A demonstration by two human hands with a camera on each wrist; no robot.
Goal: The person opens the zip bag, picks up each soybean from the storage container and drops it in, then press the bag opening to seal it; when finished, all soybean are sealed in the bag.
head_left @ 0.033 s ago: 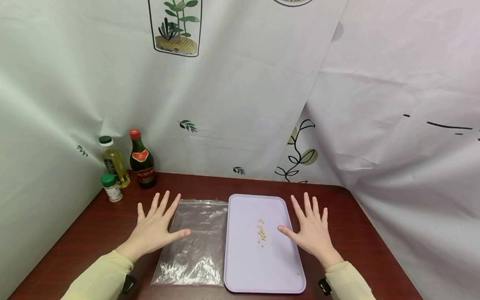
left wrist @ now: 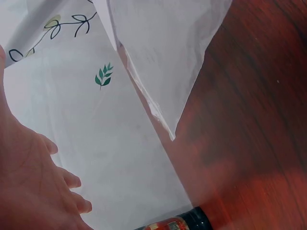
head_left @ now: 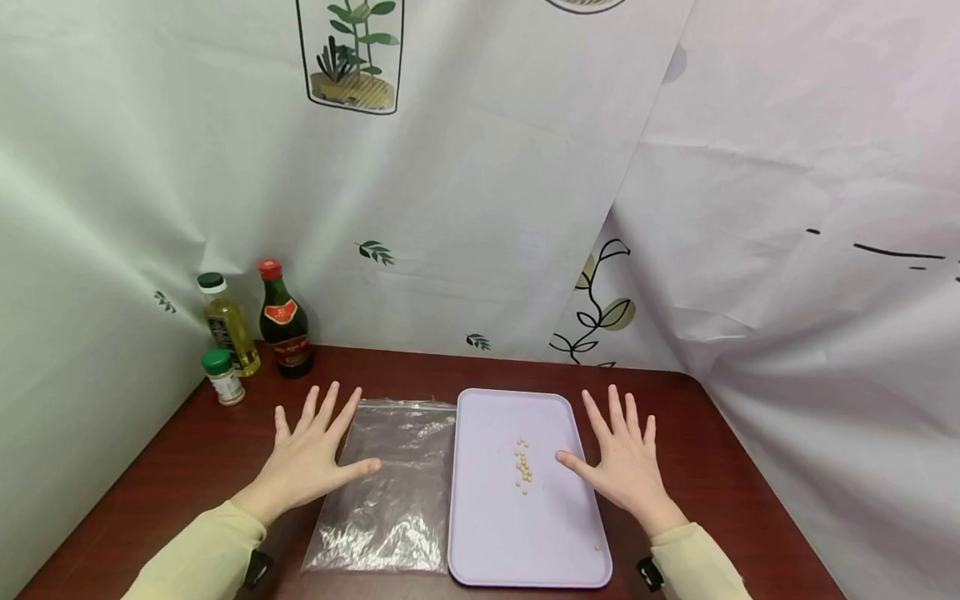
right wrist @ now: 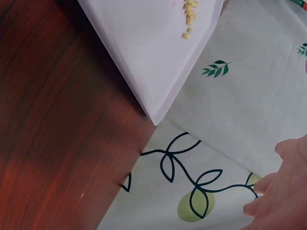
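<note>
A pale lilac tray (head_left: 491, 525) lies on the dark red table, with several small yellowish beans (head_left: 523, 468) loosely grouped near its middle and a single one by its lower right corner. Flat against the tray's left side is a clear zip-top plastic bag (head_left: 397, 500). My left hand (head_left: 307, 454) hovers over the bag's left edge, fingers spread, holding nothing. At the tray's right edge my right hand (head_left: 622, 467) is spread likewise, its thumb over the tray, with nothing in it. Both wrist views show the palms bare at the side of the picture.
At the back left stand an oil bottle (head_left: 231, 329) with a green cap, a dark sauce bottle (head_left: 285, 325) with a red cap and a small green-capped shaker (head_left: 223, 379). A pale printed cloth (head_left: 465, 208) hangs behind the table (head_left: 405, 371).
</note>
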